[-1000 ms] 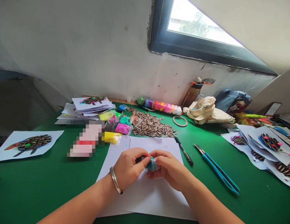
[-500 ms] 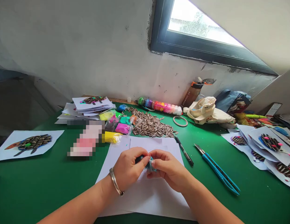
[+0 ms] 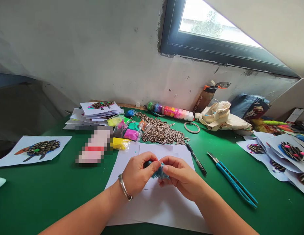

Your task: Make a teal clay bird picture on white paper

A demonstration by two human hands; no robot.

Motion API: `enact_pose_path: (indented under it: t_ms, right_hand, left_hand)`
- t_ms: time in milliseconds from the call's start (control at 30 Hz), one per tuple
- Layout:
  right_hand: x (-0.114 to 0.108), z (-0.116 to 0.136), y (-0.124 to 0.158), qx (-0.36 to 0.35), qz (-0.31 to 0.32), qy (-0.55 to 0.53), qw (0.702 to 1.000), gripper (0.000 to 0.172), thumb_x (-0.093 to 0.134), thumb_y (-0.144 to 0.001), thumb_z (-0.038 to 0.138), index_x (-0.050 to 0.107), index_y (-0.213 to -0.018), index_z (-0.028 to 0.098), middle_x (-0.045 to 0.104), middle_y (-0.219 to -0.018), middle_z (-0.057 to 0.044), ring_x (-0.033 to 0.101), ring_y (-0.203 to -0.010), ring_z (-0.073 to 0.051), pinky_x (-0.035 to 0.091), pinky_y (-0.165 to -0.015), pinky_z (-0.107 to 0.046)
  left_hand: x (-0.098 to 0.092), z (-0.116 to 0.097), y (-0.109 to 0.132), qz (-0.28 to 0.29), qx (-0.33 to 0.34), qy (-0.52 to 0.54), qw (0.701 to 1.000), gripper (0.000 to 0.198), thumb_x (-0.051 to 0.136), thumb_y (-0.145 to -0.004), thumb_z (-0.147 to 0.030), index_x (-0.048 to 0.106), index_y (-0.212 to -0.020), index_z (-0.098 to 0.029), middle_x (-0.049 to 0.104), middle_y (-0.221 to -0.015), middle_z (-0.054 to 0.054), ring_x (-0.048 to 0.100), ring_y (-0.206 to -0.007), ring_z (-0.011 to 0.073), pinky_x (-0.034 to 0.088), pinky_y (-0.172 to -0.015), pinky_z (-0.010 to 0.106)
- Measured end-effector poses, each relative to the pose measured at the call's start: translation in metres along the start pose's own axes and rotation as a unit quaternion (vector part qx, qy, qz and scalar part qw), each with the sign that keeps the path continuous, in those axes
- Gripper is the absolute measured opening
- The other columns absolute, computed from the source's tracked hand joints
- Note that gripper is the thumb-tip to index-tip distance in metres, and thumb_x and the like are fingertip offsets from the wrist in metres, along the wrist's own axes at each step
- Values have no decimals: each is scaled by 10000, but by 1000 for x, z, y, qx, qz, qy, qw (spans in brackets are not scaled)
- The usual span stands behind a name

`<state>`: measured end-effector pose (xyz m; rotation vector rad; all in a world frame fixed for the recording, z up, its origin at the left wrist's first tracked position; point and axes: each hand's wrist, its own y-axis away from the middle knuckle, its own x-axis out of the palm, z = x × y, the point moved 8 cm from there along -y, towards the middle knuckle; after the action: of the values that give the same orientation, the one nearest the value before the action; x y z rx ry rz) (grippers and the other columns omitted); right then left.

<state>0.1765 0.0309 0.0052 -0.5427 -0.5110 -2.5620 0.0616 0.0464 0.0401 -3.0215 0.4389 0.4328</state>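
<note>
Pinching the blue packet over the white paper with left hand and right hand; possibly risking ripping it by tugging unevenly, or dropping it onto the white paper through slipping.

You can read "BE YOUNGER" in pale capitals, set lengthwise along the side of the brown bottle at the back of your bench. On the pixelated pinkish patch to your left, any lettering is blurred beyond your reading.
</note>
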Motion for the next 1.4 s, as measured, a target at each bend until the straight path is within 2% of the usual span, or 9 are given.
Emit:
enact_pose_path:
  t_ms: [200, 400, 533, 667, 867, 967, 1167, 1300, 1400]
  right_hand:
    - [1, 0, 2, 17, 3, 2, 1000, 265, 767, -720, 249, 662, -953, 178, 636, -911, -29, 620, -788, -155, 529, -685, -295]
    - [4, -1, 2, 5, 17, -17, 1000, 265, 708, -803, 351, 654, -975, 156, 633, -833, -40, 609, -715, -140, 506, -669, -302]
    - [2, -3, 1, 17, 14, -5, 1000, 249, 766, -734, 272, 660, -927, 156, 639, -850, -38, 604, -767, -147, 513, -680, -290]
    - [2, 0, 2, 19, 10, -19, 1000, 274, 789, -681, 208, 666, -925, 176, 632, -892, -25, 610, -779, -153, 538, -695, -315]
    - [6, 0, 2, 11, 20, -36, 999, 260, 713, -800, 353, 647, -948, 149, 641, -850, -45, 635, -739, -152, 519, -707, -322]
    - [4, -4, 0, 17, 16, -33, 999, 261, 732, -783, 356, 632, -881, 136, 639, -778, -38, 634, -687, -144, 487, -639, -272]
    - [4, -3, 2, 29, 26, -32, 999, 281, 792, -690, 244, 630, -909, 173, 629, -854, -20, 635, -736, -162, 527, -676, -324]
    - [8, -1, 3, 20, 34, -49, 998, 289, 768, -734, 336, 616, -914, 168, 629, -823, -20, 639, -704, -149, 528, -699, -328]
    - [7, -3, 2, 27, 27, -47, 998, 308, 738, -762, 407, 596, -868, 154, 622, -742, -18, 633, -629, -137, 510, -640, -293]
  left_hand:
    - [-3, 7, -2, -23, -33, 40, 998, 260, 589, -807, -417, 623, -755, -164, 580, -665, 3, 502, -610, 131, 427, -559, 239]
    - [-4, 4, -2, -20, -16, 25, 999, 299, 592, -808, -456, 624, -745, -166, 558, -657, -6, 479, -598, 123, 408, -541, 228]
    - [-1, 0, 2, -21, 0, 13, 1000, 302, 593, -819, -455, 635, -722, -172, 559, -630, -13, 470, -584, 115, 395, -535, 218]
    - [-5, 7, -1, -39, -39, 72, 996, 318, 634, -769, -475, 623, -708, -163, 564, -622, -8, 473, -570, 117, 397, -520, 223]
    - [-7, 9, -4, -34, -38, 49, 997, 359, 608, -785, -520, 609, -743, -163, 556, -666, -2, 484, -615, 130, 413, -563, 246]
    - [-4, 8, -3, -21, -35, 33, 999, 336, 616, -783, -497, 617, -755, -163, 558, -685, 1, 486, -638, 134, 417, -587, 255]
    - [-3, 15, -3, -23, -88, 121, 988, 367, 674, -715, -518, 603, -729, -158, 559, -635, -7, 486, -575, 121, 417, -536, 244]
    - [-3, 13, -6, -12, -85, 137, 987, 402, 674, -711, -551, 594, -722, -157, 562, -637, -6, 485, -576, 116, 416, -537, 238]
    - [0, 10, -5, 7, -67, 102, 993, 397, 652, -726, -546, 604, -736, -152, 543, -656, -6, 473, -594, 118, 411, -548, 244]
